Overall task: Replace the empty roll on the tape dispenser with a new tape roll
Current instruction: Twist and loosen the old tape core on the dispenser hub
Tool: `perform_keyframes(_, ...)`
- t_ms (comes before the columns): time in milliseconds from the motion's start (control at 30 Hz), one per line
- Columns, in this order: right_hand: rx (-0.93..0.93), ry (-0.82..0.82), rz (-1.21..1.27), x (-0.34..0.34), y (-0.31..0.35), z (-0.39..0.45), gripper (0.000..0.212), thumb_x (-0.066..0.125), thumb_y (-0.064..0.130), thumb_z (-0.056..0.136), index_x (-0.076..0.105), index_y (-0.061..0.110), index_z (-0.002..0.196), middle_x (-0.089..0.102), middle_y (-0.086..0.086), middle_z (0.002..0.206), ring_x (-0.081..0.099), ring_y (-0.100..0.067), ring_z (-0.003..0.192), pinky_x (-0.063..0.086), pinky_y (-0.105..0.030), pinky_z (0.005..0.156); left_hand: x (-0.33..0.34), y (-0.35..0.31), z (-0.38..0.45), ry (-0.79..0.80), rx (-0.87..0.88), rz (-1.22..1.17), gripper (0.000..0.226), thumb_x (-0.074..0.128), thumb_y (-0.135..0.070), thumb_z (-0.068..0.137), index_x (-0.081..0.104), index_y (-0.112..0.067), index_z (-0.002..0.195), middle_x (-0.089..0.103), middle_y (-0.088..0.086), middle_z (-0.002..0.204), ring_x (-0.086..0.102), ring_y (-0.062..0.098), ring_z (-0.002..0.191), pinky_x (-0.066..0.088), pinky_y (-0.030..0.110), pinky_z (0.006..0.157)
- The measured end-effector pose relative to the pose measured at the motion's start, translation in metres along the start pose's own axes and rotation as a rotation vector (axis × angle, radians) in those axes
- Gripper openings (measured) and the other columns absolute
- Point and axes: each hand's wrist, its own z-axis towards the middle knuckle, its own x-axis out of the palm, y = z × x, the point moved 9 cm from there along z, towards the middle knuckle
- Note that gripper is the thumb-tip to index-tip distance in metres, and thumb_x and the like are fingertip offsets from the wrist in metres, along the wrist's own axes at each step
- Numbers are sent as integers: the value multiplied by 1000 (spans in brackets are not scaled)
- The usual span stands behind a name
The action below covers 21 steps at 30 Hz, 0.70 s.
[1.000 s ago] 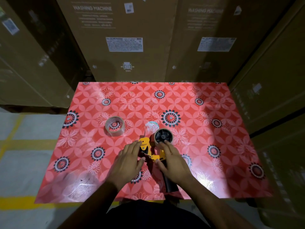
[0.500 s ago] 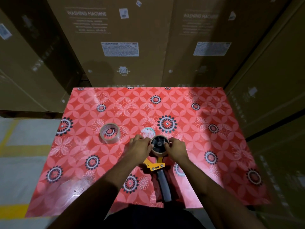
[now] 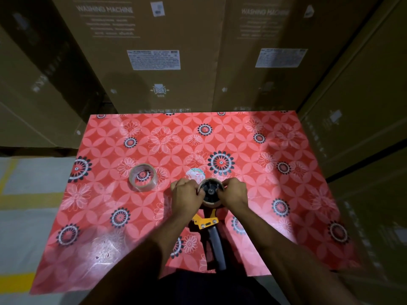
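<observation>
A yellow tape dispenser (image 3: pixel 206 221) with a black handle lies on the red flowered table (image 3: pixel 275 216), handle toward me. On its black hub sits the empty brown cardboard roll (image 3: pixel 210 202). My left hand (image 3: pixel 187 194) grips the roll's left side and my right hand (image 3: pixel 234 193) grips its right side, fingers curled around the rim. A new clear tape roll (image 3: pixel 143 177) lies flat on the table to the left, apart from both hands.
A small round white and pink sticker-like disc (image 3: pixel 195 173) lies just beyond the dispenser. Tall cardboard boxes (image 3: pixel 158 62) marked washing machine stand behind and to the right of the table. The grey floor with yellow lines (image 3: pixel 24 194) shows at left.
Both hands moved forward from the dispenser's yellow body to the empty roll on the hub and closed around it. The view shifted slightly downward.
</observation>
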Motion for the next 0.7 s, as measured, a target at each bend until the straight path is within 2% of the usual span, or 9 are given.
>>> perform_keyframes(33,-21,-1,17,1,-1,-1,22,71,19,86,77,10,105,78,-12,96,72,-27,86,56,-28,73,-1,-3,-2,44,33,10,25,63,-36,92,71,-13,97,65,6,97,55,27,108,29,40,99)
perform_keyframes(100,-84,3,103,3,-4,-8,27,67,22,90,75,11,113,78,-8,100,71,-21,85,59,-31,82,-5,-7,-10,182,81,63,43,52,-48,97,61,-17,127,58,7,122,43,28,125,29,41,103)
perform_keyframes(133,-110,12,179,5,-7,-13,29,66,23,90,73,12,116,77,-6,103,70,-18,86,58,-31,85,-6,-8,-16,258,113,119,56,50,-53,97,48,-21,142,50,7,135,34,26,132,27,41,105)
perform_keyframes(200,-136,72,346,10,-14,-23,41,66,26,85,67,16,125,74,0,112,68,-15,99,55,-34,92,-6,-10,-25,371,185,200,73,53,-51,95,24,-22,155,38,7,149,22,23,139,23,40,109)
perform_keyframes(267,-208,120,408,16,-14,-30,58,71,32,75,61,19,130,66,11,117,63,-17,112,53,-35,95,-3,-10,-27,413,223,221,84,60,-45,91,15,-22,158,37,8,150,19,21,140,19,40,111)
perform_keyframes(333,-292,127,354,22,-8,-33,73,77,33,66,55,19,134,52,18,114,51,-18,119,49,-32,96,3,-10,-23,370,281,293,94,64,-51,86,13,-18,157,44,7,147,24,21,139,16,41,113)
perform_keyframes(467,-340,68,202,32,-3,-27,102,86,59,51,50,14,135,49,3,116,40,-12,114,41,-23,90,17,-12,-18,262,362,378,91,69,-57,81,28,-11,148,53,5,142,38,19,139,13,44,118)
perform_keyframes(600,-293,35,157,30,-4,-16,101,83,75,41,54,16,118,51,3,106,47,-12,100,42,-24,77,18,-10,-15,229,371,331,67,66,-47,84,39,-11,134,65,1,121,56,21,119,18,41,118)
perform_keyframes(700,-326,12,168,20,-3,-16,92,83,71,43,59,18,115,59,7,103,56,-12,95,46,-25,75,13,-10,-16,170,357,269,65,74,-48,81,45,-11,126,65,1,114,58,22,112,29,38,110)
